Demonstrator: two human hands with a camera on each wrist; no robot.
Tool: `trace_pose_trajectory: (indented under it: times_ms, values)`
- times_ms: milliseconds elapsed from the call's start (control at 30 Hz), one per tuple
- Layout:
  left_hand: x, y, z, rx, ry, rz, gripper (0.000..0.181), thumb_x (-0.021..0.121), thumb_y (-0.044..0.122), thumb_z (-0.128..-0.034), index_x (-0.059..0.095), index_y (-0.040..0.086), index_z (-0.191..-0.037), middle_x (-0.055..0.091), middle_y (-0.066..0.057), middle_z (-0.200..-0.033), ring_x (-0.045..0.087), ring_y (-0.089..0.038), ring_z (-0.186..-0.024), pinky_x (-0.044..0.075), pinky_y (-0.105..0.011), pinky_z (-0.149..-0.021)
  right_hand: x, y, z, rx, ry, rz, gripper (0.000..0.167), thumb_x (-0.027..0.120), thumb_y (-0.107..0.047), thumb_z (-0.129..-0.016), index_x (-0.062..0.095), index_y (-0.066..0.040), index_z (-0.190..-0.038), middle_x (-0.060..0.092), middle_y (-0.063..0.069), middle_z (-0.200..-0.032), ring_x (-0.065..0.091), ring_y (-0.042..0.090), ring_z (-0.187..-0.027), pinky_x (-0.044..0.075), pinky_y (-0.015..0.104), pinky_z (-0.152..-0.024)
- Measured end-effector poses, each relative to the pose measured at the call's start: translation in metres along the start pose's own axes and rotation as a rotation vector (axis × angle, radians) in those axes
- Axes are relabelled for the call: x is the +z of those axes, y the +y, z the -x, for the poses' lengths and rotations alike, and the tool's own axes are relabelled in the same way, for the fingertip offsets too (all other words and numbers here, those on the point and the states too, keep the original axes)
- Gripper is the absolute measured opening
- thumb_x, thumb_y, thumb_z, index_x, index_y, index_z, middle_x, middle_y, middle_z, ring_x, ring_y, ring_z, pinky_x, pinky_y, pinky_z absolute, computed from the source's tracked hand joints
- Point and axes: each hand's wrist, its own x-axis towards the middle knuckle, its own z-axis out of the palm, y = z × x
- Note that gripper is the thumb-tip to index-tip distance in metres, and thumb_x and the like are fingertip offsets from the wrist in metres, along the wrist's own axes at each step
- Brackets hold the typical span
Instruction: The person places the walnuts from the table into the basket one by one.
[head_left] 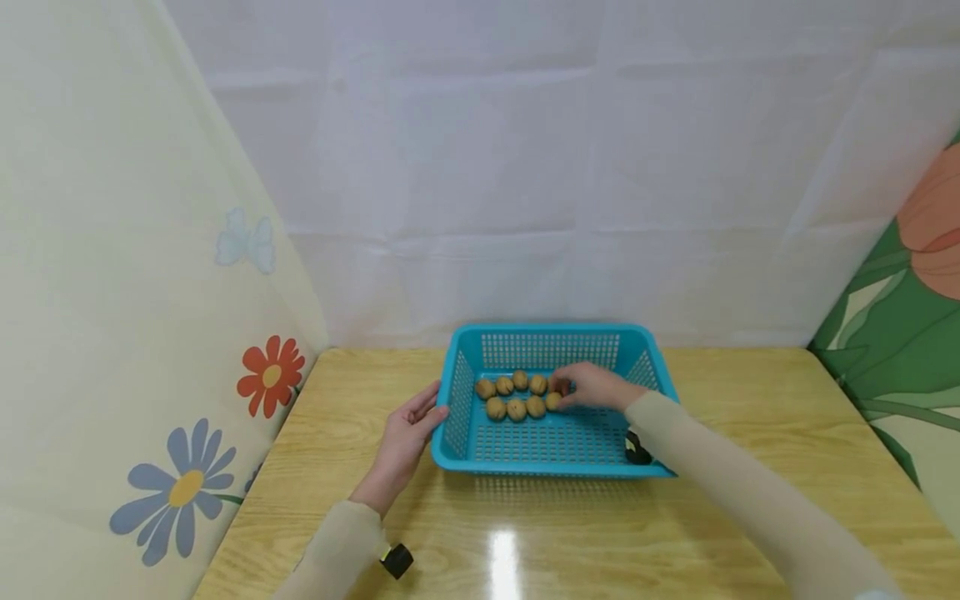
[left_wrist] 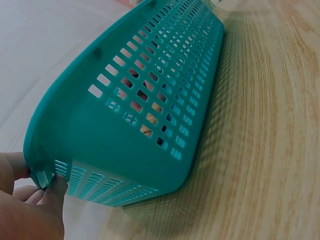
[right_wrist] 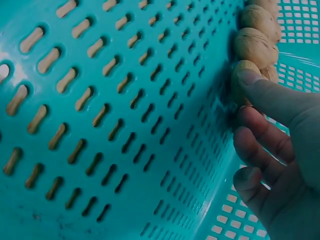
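A blue plastic basket (head_left: 558, 468) with perforated sides rests on the table. Inside, several brown walnuts (head_left: 516, 409) lie in two rows, touching or nearly touching. At the basket's left side my left hand (head_left: 405, 435) grips the rim, thumb on one face and fingers on the other, as the left wrist view shows. My right hand (head_left: 597, 387) reaches in over the right side. Its thumb and fingertips pinch the walnut (right_wrist: 237, 89) at the right end of the nearer row, partly hidden by the thumb; that walnut is beside its neighbour (right_wrist: 254, 47).
The wooden table (head_left: 757, 417) extends on both sides of the basket. A white cloth (head_left: 465, 167) hangs behind, with flower-printed cloths (head_left: 60, 333) at the left and right. Small black devices (head_left: 397, 561) are on the wrists.
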Motion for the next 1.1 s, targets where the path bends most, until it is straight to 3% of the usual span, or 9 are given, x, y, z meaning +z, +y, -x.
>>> trace_pose_trajectory:
  times_ms: [267, 500, 833, 1000, 1100]
  values:
    - [0.002, -0.002, 0.000, 0.005, -0.001, 0.012, 0.054, 0.063, 0.008, -0.1043, 0.048, 0.005, -0.156, 0.053, -0.019, -0.154, 0.055, -0.030, -0.137, 0.057, -0.025, -0.096, -0.001, -0.002, 0.001, 0.043, 0.006, 0.030, 0.030, 0.078, -0.021, -0.096, 0.072, -0.013, -0.125, 0.070, -0.003, -0.102, 0.062, 0.010, -0.087, 0.055, 0.032, -0.073]
    - [0.002, -0.003, 0.003, -0.008, 0.020, 0.023, 0.053, 0.064, 0.008, -0.1042, 0.048, 0.006, -0.155, 0.053, -0.019, -0.153, 0.055, -0.029, -0.137, 0.057, -0.025, -0.097, -0.028, -0.014, 0.020, 0.036, 0.044, -0.038, 0.030, 0.070, -0.023, -0.102, 0.070, -0.011, -0.129, 0.072, 0.001, -0.103, 0.067, 0.019, -0.091, 0.057, 0.038, -0.075]
    - [-0.001, 0.004, 0.001, 0.027, 0.011, 0.037, 0.054, 0.063, 0.008, -0.1042, 0.047, 0.003, -0.155, 0.052, -0.020, -0.154, 0.054, -0.030, -0.138, 0.057, -0.023, -0.096, -0.075, -0.010, 0.080, -0.010, 0.252, -0.089, 0.030, 0.064, -0.027, -0.106, 0.072, -0.009, -0.127, 0.073, 0.002, -0.105, 0.066, 0.019, -0.089, 0.057, 0.040, -0.076]
    - [-0.001, 0.004, 0.005, -0.002, 0.018, 0.033, 0.055, 0.063, 0.008, -0.1045, 0.046, 0.004, -0.156, 0.052, -0.020, -0.154, 0.052, -0.032, -0.141, 0.057, -0.024, -0.097, -0.077, 0.003, 0.122, -0.001, 0.307, -0.009, 0.031, 0.061, -0.023, -0.107, 0.070, -0.002, -0.128, 0.072, 0.010, -0.115, 0.066, 0.022, -0.098, 0.057, 0.043, -0.082]
    - [0.002, 0.003, 0.009, -0.020, 0.015, 0.031, 0.055, 0.063, 0.008, -0.1046, 0.046, 0.004, -0.156, 0.052, -0.020, -0.154, 0.052, -0.032, -0.141, 0.056, -0.026, -0.099, -0.071, 0.012, 0.150, 0.045, 0.353, 0.013, 0.032, 0.059, -0.021, -0.108, 0.069, 0.001, -0.129, 0.071, 0.015, -0.121, 0.066, 0.029, -0.104, 0.058, 0.048, -0.085]
